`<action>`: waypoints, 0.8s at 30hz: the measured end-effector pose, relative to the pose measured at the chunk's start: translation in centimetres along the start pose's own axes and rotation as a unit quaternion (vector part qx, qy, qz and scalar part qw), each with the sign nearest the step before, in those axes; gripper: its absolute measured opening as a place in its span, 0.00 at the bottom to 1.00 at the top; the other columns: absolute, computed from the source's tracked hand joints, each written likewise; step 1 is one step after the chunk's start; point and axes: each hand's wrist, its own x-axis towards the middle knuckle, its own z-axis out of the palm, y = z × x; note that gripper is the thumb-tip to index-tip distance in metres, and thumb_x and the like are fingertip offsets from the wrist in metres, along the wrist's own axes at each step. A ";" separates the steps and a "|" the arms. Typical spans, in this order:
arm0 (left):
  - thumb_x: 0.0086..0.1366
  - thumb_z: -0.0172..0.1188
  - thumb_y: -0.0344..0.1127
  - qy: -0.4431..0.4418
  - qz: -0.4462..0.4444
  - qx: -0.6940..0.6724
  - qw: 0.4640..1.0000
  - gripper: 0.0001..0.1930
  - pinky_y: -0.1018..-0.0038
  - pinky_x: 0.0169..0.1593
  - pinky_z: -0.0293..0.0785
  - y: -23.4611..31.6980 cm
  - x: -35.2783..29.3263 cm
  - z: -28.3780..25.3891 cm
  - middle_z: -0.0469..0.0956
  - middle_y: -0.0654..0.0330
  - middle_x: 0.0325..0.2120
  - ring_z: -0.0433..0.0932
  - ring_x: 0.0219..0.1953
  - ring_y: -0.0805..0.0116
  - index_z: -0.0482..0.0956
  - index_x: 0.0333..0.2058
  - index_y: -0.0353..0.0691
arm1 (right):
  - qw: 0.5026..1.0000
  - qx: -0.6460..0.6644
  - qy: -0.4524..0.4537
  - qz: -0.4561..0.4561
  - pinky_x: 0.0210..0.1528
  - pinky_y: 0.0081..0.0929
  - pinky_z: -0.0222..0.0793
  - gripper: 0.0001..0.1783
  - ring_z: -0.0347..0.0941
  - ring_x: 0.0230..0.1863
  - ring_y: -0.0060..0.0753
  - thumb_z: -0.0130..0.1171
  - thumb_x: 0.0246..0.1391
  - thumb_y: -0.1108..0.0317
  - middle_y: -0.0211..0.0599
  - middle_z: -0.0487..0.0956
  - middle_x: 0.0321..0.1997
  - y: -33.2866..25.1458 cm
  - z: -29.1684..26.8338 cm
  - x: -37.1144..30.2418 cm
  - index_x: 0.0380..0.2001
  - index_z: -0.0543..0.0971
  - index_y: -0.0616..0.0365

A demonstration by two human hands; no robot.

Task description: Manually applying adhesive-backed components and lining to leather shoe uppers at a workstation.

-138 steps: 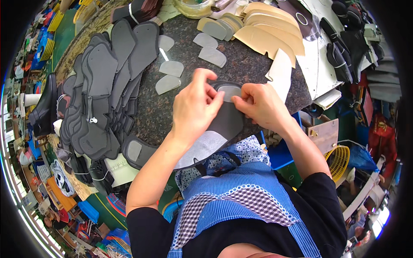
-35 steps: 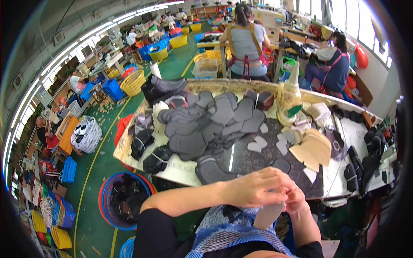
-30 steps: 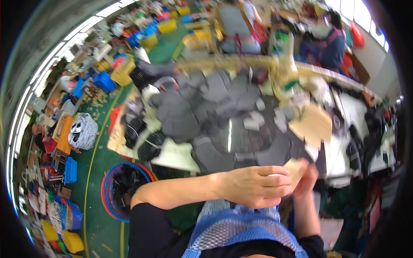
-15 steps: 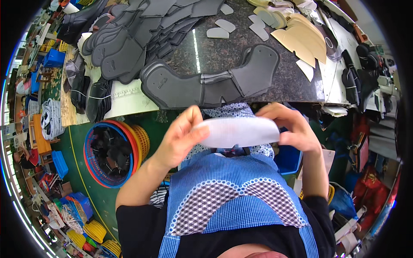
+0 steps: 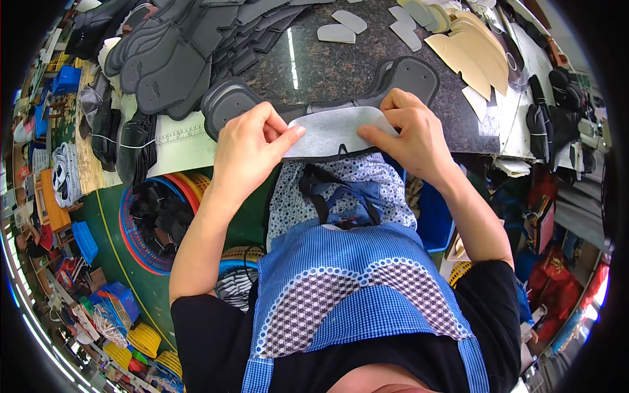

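With our left hand [image 5: 252,144] we pinch the left end of a pale grey curved shoe piece [image 5: 327,130], thumb flat on its face and the other fingers bent in close. Our right hand [image 5: 416,137] grips the right end the same way, its thumb pressed on the face and its fingers curled at the upper edge; we cannot tell how much material lies between thumb and fingers. The piece lies over the middle of a dark grey shoe upper [image 5: 413,75] at the table's near edge, its small notch pointing toward us and a dark rim showing below it. The upper's two broad ends spread out beyond our hands on the speckled tabletop [image 5: 272,72]. Farther left we have a heap of dark grey uppers [image 5: 177,52], with a tied black bundle [image 5: 136,154] nearer us. Small pale rounded pieces [image 5: 336,33] lie beyond the upper, and notched tan pieces [image 5: 468,52] fan out to the right, near a white scrap [image 5: 475,101].
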 end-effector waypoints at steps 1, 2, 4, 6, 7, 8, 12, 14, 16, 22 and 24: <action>0.56 0.74 0.40 0.070 0.067 0.166 0.981 0.16 0.71 0.32 0.74 0.9 0.0 0.1 0.82 0.60 0.31 0.79 0.29 0.69 0.78 0.34 0.37 | 1.000 -0.001 -0.001 0.003 0.38 0.37 0.72 0.21 0.76 0.39 0.41 0.70 0.48 0.55 0.37 0.76 0.33 0.1 0.0 0.1 0.20 0.80 0.65; 0.53 0.74 0.40 0.138 0.134 0.324 0.926 0.18 0.67 0.33 0.76 1.6 -0.1 0.4 0.82 0.59 0.35 0.80 0.32 0.65 0.77 0.37 0.38 | 1.000 -0.018 -0.011 0.001 0.38 0.38 0.73 0.22 0.76 0.40 0.42 0.70 0.48 0.54 0.37 0.76 0.33 0.1 -0.1 0.1 0.18 0.79 0.64; 0.46 0.76 0.42 0.052 0.325 0.276 0.903 0.38 0.60 0.59 0.68 2.0 -1.2 3.6 0.72 0.52 0.57 0.72 0.56 0.55 0.72 0.55 0.36 | 0.998 -0.060 -0.029 -0.007 0.39 0.39 0.74 0.24 0.77 0.39 0.42 0.70 0.47 0.50 0.36 0.75 0.29 -0.1 -0.3 0.8 0.15 0.77 0.61; 0.44 0.76 0.43 0.000 0.397 0.262 0.880 0.45 0.60 0.69 0.61 2.1 -2.4 5.4 0.67 0.50 0.64 0.66 0.66 0.55 0.68 0.62 0.35 | 0.991 -0.112 -0.069 0.011 0.38 0.39 0.74 0.25 0.77 0.37 0.42 0.70 0.47 0.49 0.36 0.75 0.27 -0.3 -2.0 1.5 0.15 0.78 0.61; 0.44 0.76 0.43 -0.047 0.367 0.280 0.886 0.49 0.59 0.72 0.53 0.6 -2.2 5.4 0.62 0.51 0.67 0.60 0.70 0.55 0.64 0.65 0.34 | 0.980 -0.162 -0.106 0.038 0.37 0.39 0.74 0.25 0.77 0.35 0.43 0.70 0.46 0.48 0.37 0.75 0.25 0.1 -2.7 1.9 0.15 0.78 0.60; 0.44 0.75 0.43 -0.091 0.333 0.297 0.890 0.54 0.59 0.75 0.45 -0.7 -2.0 5.2 0.57 0.51 0.70 0.54 0.73 0.55 0.59 0.68 0.33 | 0.982 -0.158 -0.108 0.000 0.33 0.39 0.73 0.25 0.77 0.31 0.42 0.70 0.46 0.48 0.37 0.75 0.22 1.5 -3.4 2.4 0.14 0.78 0.59; 0.46 0.74 0.43 -0.095 0.345 0.290 0.888 0.50 0.58 0.74 0.50 0.2 -2.2 5.0 0.60 0.52 0.69 0.58 0.72 0.55 0.62 0.67 0.34 | 0.999 0.042 -0.014 0.022 0.39 0.38 0.73 0.15 0.78 0.36 0.44 0.68 0.49 0.57 0.41 0.78 0.29 3.3 -4.5 9.8 0.28 0.82 0.59; 0.47 0.74 0.44 -0.098 0.359 0.264 0.890 0.48 0.58 0.73 0.52 0.6 -2.0 4.6 0.61 0.52 0.68 0.59 0.71 0.54 0.63 0.66 0.34 | 0.995 -0.011 0.071 -0.066 0.45 0.40 0.73 0.15 0.78 0.41 0.46 0.66 0.50 0.60 0.43 0.78 0.38 4.9 -2.8 13.8 0.39 0.83 0.55; 0.50 0.74 0.42 -0.095 0.369 0.170 0.909 0.41 0.58 0.67 0.62 0.7 -1.6 3.5 0.67 0.51 0.64 0.66 0.66 0.52 0.70 0.62 0.36 | 0.995 -0.047 0.009 -0.093 0.52 0.43 0.71 0.19 0.75 0.49 0.52 0.65 0.50 0.62 0.46 0.76 0.47 6.5 -1.3 15.9 0.47 0.81 0.53; 0.56 0.72 0.32 0.038 0.312 0.029 0.949 0.26 0.63 0.60 0.70 1.9 1.5 -0.1 0.73 0.52 0.57 0.73 0.59 0.54 0.78 0.54 0.39 | 0.996 -0.003 -0.066 -0.066 0.49 0.38 0.71 0.22 0.75 0.45 0.48 0.68 0.46 0.63 0.46 0.76 0.43 7.2 -2.0 17.6 0.44 0.76 0.58; 0.58 0.71 0.31 0.067 0.272 -0.060 0.958 0.25 0.66 0.55 0.74 2.8 3.9 -0.4 0.73 0.53 0.57 0.74 0.58 0.58 0.76 0.55 0.38 | 0.997 0.008 -0.070 -0.025 0.46 0.38 0.71 0.21 0.76 0.42 0.47 0.69 0.46 0.64 0.44 0.77 0.40 6.1 -2.8 17.5 0.42 0.75 0.59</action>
